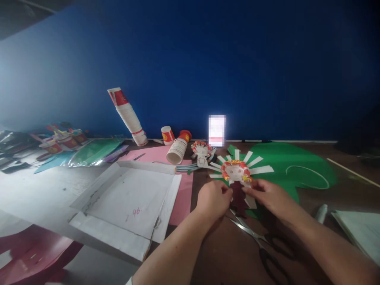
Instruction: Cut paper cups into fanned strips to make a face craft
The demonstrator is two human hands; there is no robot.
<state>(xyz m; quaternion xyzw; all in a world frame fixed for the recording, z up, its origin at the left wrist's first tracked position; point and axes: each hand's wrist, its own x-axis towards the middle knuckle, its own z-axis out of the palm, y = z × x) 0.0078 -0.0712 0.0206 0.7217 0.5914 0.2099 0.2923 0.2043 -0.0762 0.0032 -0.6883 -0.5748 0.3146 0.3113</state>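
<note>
Scissors (259,236): black-handled, steel-bladed, nearest of all on the dark table (218,257), blades aimed away and leftward.
Left hand (212,200): fingers curled, thumb and fingertips pinching the left edge of a dark maroon paper piece (238,193)!
Right hand (271,196): thumb and forefinger pinching the other side, just under the red ring.
Figure (236,172): here it is, white paper, face ringed in red and yellow, held between both hands with that maroon piece below; long axis running away from the person, head at the far end, white strips fanning outward.
Tray (118,198): shallow white cardboard, left of the hands, partly over pink paper (181,202).
Green paper (287,158): spread behind and right of the figure.
Smaller figure (202,154): white, red-ringed, farther back.
Cups (178,150): red-and-white paper stack, lying tipped.
Partition (190,59): blue, behind everything.
</note>
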